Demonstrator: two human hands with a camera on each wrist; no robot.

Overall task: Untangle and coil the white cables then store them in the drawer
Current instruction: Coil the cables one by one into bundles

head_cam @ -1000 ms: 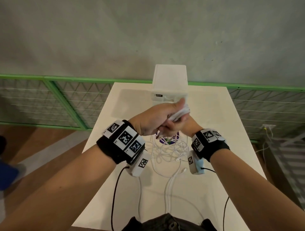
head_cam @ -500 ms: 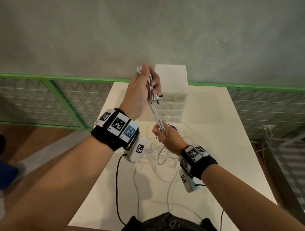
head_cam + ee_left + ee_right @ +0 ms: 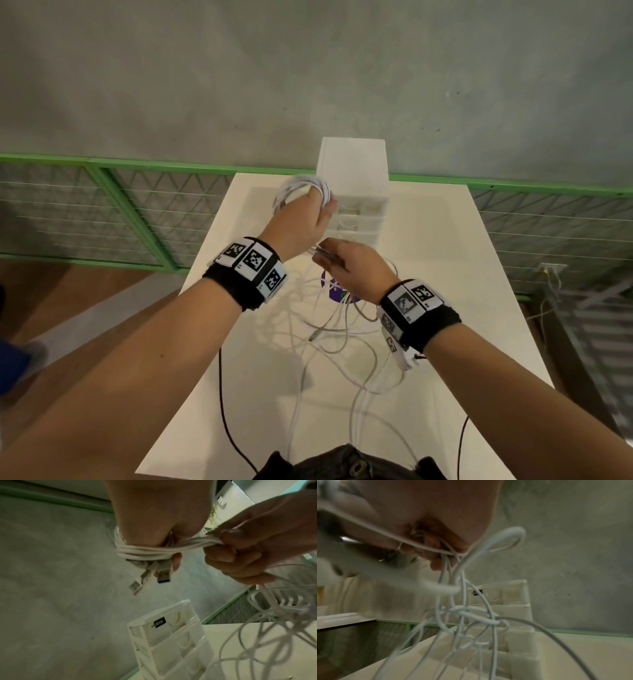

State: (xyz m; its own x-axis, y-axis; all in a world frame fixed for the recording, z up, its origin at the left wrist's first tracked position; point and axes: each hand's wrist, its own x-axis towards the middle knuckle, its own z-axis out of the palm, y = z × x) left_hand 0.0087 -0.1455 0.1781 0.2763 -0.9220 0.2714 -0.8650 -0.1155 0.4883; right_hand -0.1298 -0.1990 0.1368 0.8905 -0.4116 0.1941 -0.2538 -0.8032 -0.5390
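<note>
White cables [image 3: 329,335] lie tangled on the white table [image 3: 445,260]. My left hand [image 3: 301,219] is raised in front of the white drawer unit [image 3: 352,164], and turns of cable are wound around its fingers [image 3: 145,550], with two USB plugs [image 3: 149,574] hanging below them. My right hand [image 3: 349,263], just below and right of the left, grips the bundle of strands [image 3: 205,543] running to the left hand. Loose loops [image 3: 462,615] hang down from the right hand to the tangle.
The drawer unit [image 3: 171,635] stands at the table's far edge against a grey wall, its drawers shut. A purple sticker [image 3: 337,294] shows under the cables. Black wrist-camera leads [image 3: 226,411] trail over the near table edge. A green-framed mesh fence [image 3: 102,212] runs behind.
My left hand dropped from its high point and now has cable turns around its fingers. My right hand rose toward it. More cable has been lifted off the table.
</note>
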